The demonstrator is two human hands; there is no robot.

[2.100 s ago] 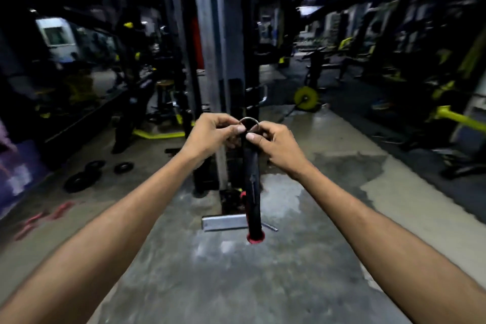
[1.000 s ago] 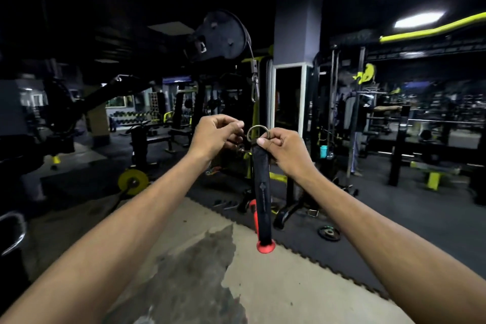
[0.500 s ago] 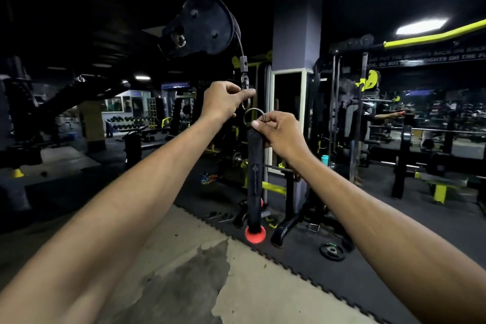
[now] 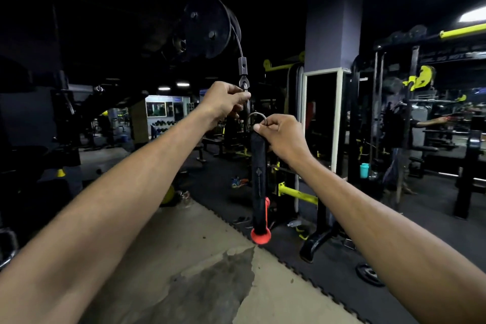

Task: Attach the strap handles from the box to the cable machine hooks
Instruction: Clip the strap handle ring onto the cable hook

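Note:
A black strap handle (image 4: 258,179) with a red-ended grip (image 4: 261,235) hangs straight down from my right hand (image 4: 282,137), which pinches it just under its metal ring (image 4: 257,116). My left hand (image 4: 223,102) is closed around the cable machine's hook (image 4: 245,87), which hangs on a cable from a black pulley wheel (image 4: 207,25). The ring sits just below and right of the hook. Whether they touch is hidden by my fingers.
A grey pillar (image 4: 331,13) and a white-framed mirror (image 4: 322,118) stand behind the handle. Dark gym machines with yellow parts (image 4: 297,194) fill the right and far side. A weight plate (image 4: 369,273) lies on the black floor mat. A person (image 4: 397,139) stands at the right.
My view has swung up from the floor to the pulley. My left hand left the ring and rose to grasp the hook. My right hand lifted the strap handle towards it.

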